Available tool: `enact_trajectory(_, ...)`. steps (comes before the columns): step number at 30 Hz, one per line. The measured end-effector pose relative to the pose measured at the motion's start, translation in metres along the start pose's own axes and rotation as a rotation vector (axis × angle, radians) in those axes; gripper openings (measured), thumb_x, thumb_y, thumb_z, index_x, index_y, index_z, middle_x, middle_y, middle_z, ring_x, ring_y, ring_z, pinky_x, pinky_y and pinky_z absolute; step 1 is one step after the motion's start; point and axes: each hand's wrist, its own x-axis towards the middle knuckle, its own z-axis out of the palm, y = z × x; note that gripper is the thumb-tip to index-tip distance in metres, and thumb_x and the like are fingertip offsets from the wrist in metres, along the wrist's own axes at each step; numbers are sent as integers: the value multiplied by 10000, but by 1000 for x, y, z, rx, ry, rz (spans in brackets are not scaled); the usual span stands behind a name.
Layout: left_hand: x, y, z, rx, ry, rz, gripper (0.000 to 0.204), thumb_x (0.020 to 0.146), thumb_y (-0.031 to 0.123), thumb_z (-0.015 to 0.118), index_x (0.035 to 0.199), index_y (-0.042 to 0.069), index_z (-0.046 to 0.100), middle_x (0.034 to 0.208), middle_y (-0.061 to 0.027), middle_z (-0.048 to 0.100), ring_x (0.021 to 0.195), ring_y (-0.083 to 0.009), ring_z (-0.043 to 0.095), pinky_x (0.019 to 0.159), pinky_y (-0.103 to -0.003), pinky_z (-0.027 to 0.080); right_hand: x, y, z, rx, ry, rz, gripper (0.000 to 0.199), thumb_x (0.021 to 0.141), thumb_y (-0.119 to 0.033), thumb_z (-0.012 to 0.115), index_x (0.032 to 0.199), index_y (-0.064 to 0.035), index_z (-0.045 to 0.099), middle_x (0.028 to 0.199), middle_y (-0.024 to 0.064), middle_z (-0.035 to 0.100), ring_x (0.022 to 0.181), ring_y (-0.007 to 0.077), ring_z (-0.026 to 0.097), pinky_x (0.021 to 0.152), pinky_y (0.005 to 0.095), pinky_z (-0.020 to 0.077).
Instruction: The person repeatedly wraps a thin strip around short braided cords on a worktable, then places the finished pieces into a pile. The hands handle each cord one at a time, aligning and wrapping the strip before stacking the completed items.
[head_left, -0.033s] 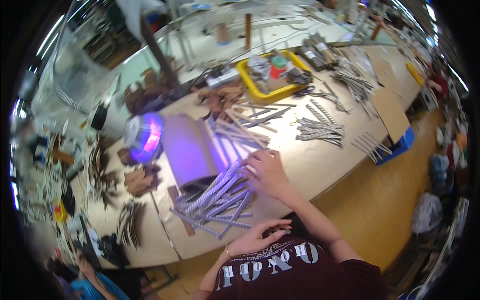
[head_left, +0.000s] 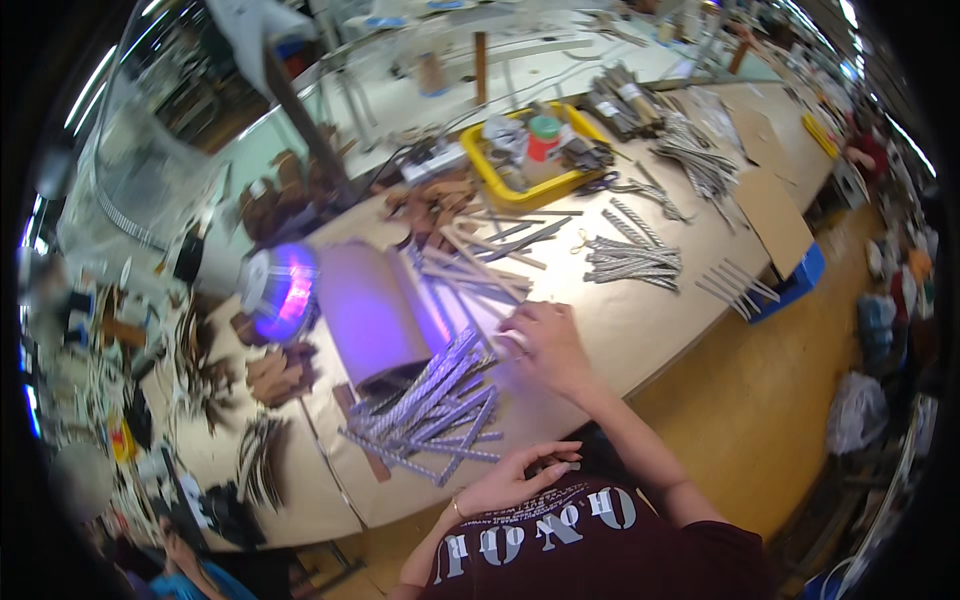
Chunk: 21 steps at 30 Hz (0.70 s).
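My right hand hovers just right of a loose pile of grey patterned strips, its fingers curled and blurred. A pale spot shows at its fingertips; what they hold, if anything, I cannot make out. Nearer my body, my left hand rests in front of my dark shirt with fingers loosely bent and apart, holding nothing visible. The strips lie crisscrossed at the mouth of a brown curved tunnel-like cover, lit violet from inside. Plain beige strips lie beyond the right hand.
A round lamp-like unit glows violet left of the cover. Brown leather pieces lie below it. Farther back stands a yellow tray of supplies. Bundled patterned strips lie right on the paper-covered table; a blue bin stands beyond its edge.
My right hand has shifted slightly right, away from the strip pile. My left hand stays nearly where it was. The whole view has shifted a little.
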Motion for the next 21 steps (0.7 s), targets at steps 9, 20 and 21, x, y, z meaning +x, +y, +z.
enact_trajectory(9, 42, 18, -26, 218, -125, -79, 399, 1019, 175, 551, 1389, 29, 525, 1238, -99, 668, 1115, -151, 604, 943, -306, 478, -17, 121, -73, -307, 230, 431, 252, 844, -165, 724, 1088, -131, 674, 1078, 84, 583, 1043, 288, 558, 912, 422, 431)
enact_trajectory(20, 75, 31, -31, 207, 94, -148, 417, 1015, 207, 563, 1380, 9, 521, 1277, -100, 644, 1171, -164, 581, 1001, -309, 445, 3, 163, -94, -353, 128, 152, 201, 799, -136, 752, 991, -164, 700, 1088, 16, 611, 1044, 227, 568, 916, 388, 416)
enact_trajectory(21, 78, 32, -30, 227, 99, -139, 416, 1014, 208, 563, 1377, 10, 525, 1275, -100, 646, 1159, -165, 587, 990, -308, 451, 5, 163, -98, -305, 194, 86, 197, 804, -132, 749, 993, -160, 700, 1067, 19, 626, 1028, 230, 578, 928, 393, 407)
